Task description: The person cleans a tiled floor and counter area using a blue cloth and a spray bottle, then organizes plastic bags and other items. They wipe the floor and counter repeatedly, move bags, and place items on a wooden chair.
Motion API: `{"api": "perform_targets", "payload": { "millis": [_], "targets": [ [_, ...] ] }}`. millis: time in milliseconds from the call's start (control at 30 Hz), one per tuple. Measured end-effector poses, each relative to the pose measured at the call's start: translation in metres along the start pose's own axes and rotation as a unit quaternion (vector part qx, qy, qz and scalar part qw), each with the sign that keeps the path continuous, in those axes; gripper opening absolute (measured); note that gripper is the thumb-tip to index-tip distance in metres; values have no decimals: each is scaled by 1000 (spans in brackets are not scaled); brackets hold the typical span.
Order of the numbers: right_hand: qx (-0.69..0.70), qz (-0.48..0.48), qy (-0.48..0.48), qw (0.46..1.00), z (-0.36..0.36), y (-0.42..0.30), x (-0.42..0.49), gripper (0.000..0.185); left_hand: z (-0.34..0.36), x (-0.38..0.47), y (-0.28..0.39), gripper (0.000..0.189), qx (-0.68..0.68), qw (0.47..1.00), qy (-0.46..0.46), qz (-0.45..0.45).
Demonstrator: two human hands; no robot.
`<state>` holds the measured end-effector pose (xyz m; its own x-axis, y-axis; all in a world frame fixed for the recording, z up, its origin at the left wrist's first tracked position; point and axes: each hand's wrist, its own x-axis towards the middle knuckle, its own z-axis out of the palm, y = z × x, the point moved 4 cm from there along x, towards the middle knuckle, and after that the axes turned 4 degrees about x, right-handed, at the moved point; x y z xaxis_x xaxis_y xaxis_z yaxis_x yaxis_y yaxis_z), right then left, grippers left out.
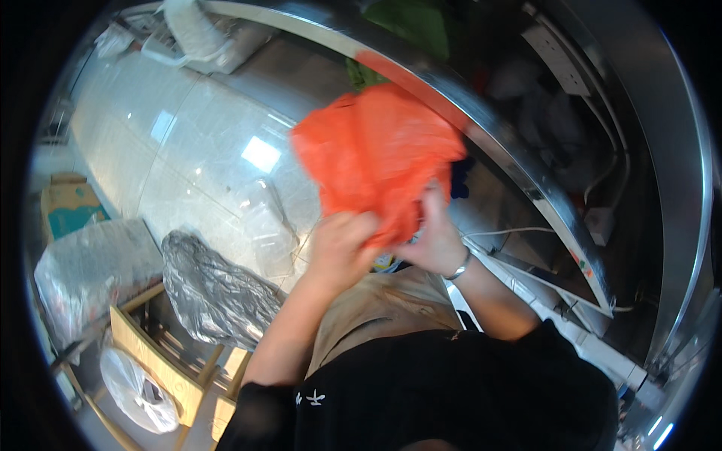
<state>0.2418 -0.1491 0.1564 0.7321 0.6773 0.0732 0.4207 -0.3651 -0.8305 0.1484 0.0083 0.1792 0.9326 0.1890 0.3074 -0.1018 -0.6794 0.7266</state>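
An orange-red plastic bag (366,146) hangs spread out in front of me, blurred by motion. Its gathered lower edge is gripped in my left hand (345,242), fingers curled. My right hand (437,237), with a silvery band (459,266) on the wrist, is against the bag's lower right side. Its thumb and fingers are apart; blur hides whether it pinches the plastic.
A metal-edged table (519,175) curves close by on the right, with a power strip (555,59) beyond it. Left are a crumpled silvery plastic bag (208,287), a wooden chair (155,366), a plastic-wrapped bundle (101,270) and a cardboard box (73,206). A clear plastic container (268,231) lies on the floor.
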Motion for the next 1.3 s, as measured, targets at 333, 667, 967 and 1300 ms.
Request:
{"api": "perform_targets", "payload": {
  "millis": [333,667,967,1300],
  "targets": [
    [12,78,169,982,-23,40,-22,81,66,30,17,25,-48,997,-5,54],
    [246,110,58,961,57,32,-8,53,6,-32,-58,26,61,990,73,-100],
    [98,147,-72,982,58,63,-39,60,10,-107,-108,29,112,989,-31,-92],
    [-321,-42,-318,891,106,96,58,43,73,-99,-79,35,78,995,-15,-68]
  ]
}}
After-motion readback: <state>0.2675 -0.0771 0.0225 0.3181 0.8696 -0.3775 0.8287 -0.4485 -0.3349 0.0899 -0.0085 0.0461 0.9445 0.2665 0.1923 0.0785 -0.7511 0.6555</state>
